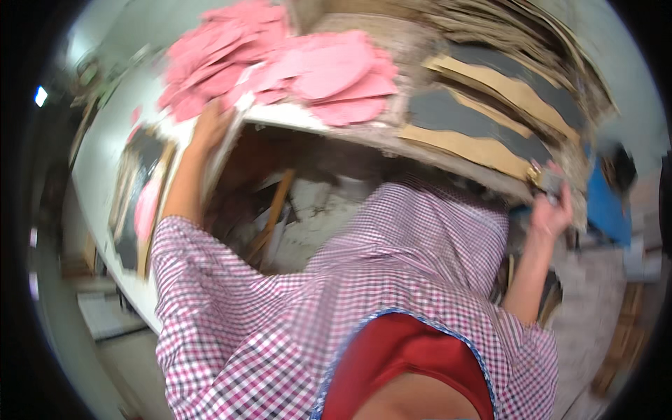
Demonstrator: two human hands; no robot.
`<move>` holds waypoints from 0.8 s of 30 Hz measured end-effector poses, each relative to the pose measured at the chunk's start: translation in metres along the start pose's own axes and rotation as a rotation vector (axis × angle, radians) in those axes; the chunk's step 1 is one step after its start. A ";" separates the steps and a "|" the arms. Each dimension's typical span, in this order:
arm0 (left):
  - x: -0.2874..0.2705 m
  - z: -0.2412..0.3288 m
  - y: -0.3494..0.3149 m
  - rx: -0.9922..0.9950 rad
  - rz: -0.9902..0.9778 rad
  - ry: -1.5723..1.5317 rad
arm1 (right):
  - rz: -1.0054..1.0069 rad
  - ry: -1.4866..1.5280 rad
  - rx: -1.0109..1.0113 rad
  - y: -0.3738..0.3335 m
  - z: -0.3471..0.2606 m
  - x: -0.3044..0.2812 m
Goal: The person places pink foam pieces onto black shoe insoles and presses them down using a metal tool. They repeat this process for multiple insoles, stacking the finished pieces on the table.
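Note:
Pink flat cut pieces point(343, 66) with rounded outlines lie in loose heaps across the white tabletop. My left hand point(212, 124) reaches to the near edge of the left pink heap point(227, 52). Its fingers are blurred against the pieces, so their grip is unclear. On the far right, my right hand point(554, 213) is closed round a small grey block-like tool point(548, 183) with a brass-coloured part. This tool is at the right end of the nearer stack of wavy-edged tan and dark grey sheets point(469, 147).
A second wavy-edged stack point(504, 80) lies behind, below piled brown sheets point(483, 31). At left, a framed dark panel point(133, 203) bears a pink piece. An open recess point(308, 168) gapes below the table edge. Something blue point(607, 203) stands at right.

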State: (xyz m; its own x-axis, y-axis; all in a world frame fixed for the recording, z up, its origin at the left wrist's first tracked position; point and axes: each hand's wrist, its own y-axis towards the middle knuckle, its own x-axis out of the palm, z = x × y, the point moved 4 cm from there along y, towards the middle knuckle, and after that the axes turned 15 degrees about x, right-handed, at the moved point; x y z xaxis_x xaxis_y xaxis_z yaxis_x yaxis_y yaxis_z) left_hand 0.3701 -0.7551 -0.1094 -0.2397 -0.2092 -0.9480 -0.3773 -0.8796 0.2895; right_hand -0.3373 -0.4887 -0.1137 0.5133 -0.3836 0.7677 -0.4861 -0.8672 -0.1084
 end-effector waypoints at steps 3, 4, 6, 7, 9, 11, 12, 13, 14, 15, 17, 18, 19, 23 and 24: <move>0.000 0.010 0.003 0.017 0.106 -0.093 | -0.125 -0.019 -0.111 0.006 -0.004 0.000; -0.001 -0.003 -0.001 -0.025 0.068 -0.049 | -0.168 -0.069 -0.145 -0.004 -0.004 0.018; -0.013 0.008 -0.011 -0.005 0.079 0.091 | -0.249 -0.131 -0.266 -0.023 -0.008 0.050; -0.023 0.034 -0.011 0.063 0.047 0.186 | -0.290 -0.201 -0.313 -0.028 -0.010 0.061; -0.021 0.051 -0.010 0.127 0.002 0.305 | -0.383 -0.313 -0.396 -0.030 -0.010 0.080; -0.020 0.068 -0.015 0.149 0.015 0.356 | -0.395 -0.414 -0.508 -0.033 -0.002 0.093; -0.022 0.073 -0.019 0.174 0.042 0.353 | -0.400 -0.486 -0.570 -0.032 0.002 0.098; -0.023 0.078 -0.022 0.196 0.062 0.350 | -0.357 -0.594 -0.644 -0.031 0.006 0.103; -0.023 0.083 -0.023 0.195 0.065 0.339 | -0.352 -0.587 -0.660 -0.030 0.010 0.111; -0.025 0.088 -0.025 0.188 0.069 0.332 | -0.327 -0.652 -0.650 -0.027 0.011 0.111; -0.025 0.082 -0.030 0.219 0.101 0.274 | -0.275 -0.750 -0.651 -0.026 0.011 0.110; -0.021 0.066 -0.036 0.248 0.129 0.222 | -0.255 -0.784 -0.660 -0.025 0.007 0.108; -0.022 0.062 -0.039 0.286 0.156 0.171 | -0.227 -0.816 -0.672 -0.026 0.003 0.105; -0.043 0.065 -0.047 0.212 0.337 0.180 | -0.183 -0.726 -0.535 -0.031 0.001 0.095; -0.055 0.075 -0.047 0.181 0.354 0.248 | -0.193 -0.726 -0.520 -0.029 0.005 0.093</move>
State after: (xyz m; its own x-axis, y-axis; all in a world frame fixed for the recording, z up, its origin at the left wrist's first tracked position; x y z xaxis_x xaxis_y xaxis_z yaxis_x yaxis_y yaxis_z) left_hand 0.3344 -0.6705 -0.0606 -0.1688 -0.5982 -0.7834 -0.4659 -0.6520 0.5982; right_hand -0.2717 -0.5004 -0.0420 0.8523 -0.5044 0.1382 -0.5124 -0.7523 0.4141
